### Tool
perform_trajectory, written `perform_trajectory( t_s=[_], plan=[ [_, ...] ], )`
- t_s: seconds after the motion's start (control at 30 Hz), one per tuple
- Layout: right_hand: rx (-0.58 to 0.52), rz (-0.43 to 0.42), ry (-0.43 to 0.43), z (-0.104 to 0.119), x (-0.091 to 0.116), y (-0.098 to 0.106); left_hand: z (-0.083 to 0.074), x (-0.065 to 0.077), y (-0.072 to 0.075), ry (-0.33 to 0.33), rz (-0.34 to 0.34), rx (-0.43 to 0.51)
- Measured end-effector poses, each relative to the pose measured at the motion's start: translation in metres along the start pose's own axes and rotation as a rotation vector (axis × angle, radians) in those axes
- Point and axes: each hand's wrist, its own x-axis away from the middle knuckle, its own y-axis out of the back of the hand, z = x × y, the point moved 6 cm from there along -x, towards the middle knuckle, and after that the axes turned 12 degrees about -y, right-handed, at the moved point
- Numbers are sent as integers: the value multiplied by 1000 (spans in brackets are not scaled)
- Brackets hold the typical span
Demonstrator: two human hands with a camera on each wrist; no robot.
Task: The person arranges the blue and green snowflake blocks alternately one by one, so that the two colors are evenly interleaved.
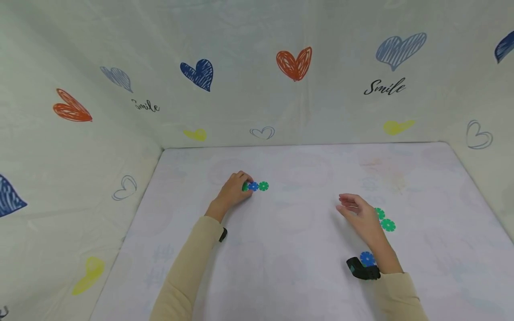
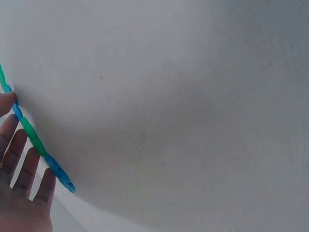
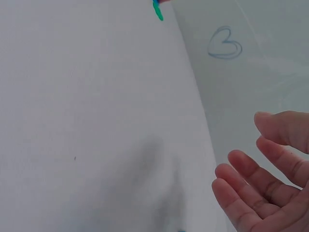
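My left hand (image 1: pixel 232 191) pinches a short chain of interlocking snowflake discs near the back left of the table. In the head view, a blue disc (image 1: pixel 253 186) and a green disc (image 1: pixel 263 186) stick out past the fingers, and another green one is partly covered. The left wrist view catches the chain (image 2: pixel 34 137) edge-on, running between thumb and fingers in alternating green and blue. On the right, my right hand (image 1: pixel 363 218) hovers over the table with bent, spread fingers and nothing in them. Beside it lie green snowflake discs (image 1: pixel 388 225), partly hidden by the hand.
A blue snowflake disc (image 1: pixel 367 258) lies under the right wrist, beside the black wrist camera (image 1: pixel 362 269). The white table (image 1: pixel 281 267) meets a pale curtain (image 1: pixel 241 111) printed with hearts at the back and sides.
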Motion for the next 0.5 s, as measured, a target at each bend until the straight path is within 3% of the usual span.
perform_trajectory(
  t_s=[0.33,0.5],
  plan=[
    [104,-131,-78,-47,-3,28,0,1,0,0,-1,7],
    [96,-99,-180,-54,1,35,-1,1,1,-19,-5,5]
  ],
)
